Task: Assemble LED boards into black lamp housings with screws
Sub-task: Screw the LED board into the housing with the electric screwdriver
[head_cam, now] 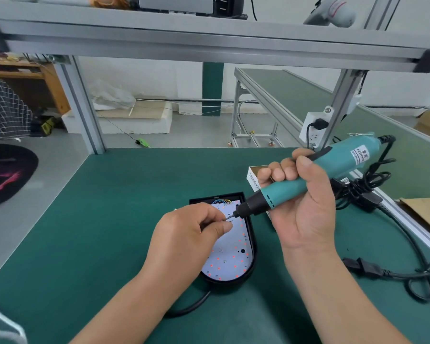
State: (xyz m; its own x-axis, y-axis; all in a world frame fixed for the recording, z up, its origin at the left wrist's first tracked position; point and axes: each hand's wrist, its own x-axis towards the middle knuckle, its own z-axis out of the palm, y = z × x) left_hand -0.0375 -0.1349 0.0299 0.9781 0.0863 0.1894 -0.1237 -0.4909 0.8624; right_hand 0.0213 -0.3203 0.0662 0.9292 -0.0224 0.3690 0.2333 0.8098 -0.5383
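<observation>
Teal tool, right hand: the right hand [305, 207] is wrapped round the teal body of an electric screwdriver [320, 175], fingers curled over the top and thumb along the near side; the tool slants down to the left.
Bit: the thin bit [230, 216] at the black nose hangs above the upper part of the board.
Left hand: the left hand [191, 234] has thumb and forefinger pinched together on a small screw [225, 218] right at the bit's tip; the piece is too small to make out clearly.
LED board: the white LED board [231, 259], dotted with red points, lies inside the housing; the left hand covers its left part.
Wires: blue and yellow wires [221, 201] loop at the board's far end.
Housing: the black housing [254, 244] lies flat on the mat, straight end away, rounded end toward the person, below and between the two hands.
Cable: a black cable [196, 304] leaves the rounded end and curves left.
Mat: a green mat [97, 219] covers the table.
Box: a white box [252, 177] stands just behind the right hand's knuckles.
Cord: the power cord [407, 239] runs from the tool's rear, bunches at the right edge and loops near a plug [365, 265].
Socket: a white socket box [313, 127] is fixed to the aluminium frame [85, 103].
Beyond: a green conveyor belt [296, 95] runs off to the right; cardboard [425, 214] lies at the right edge.
</observation>
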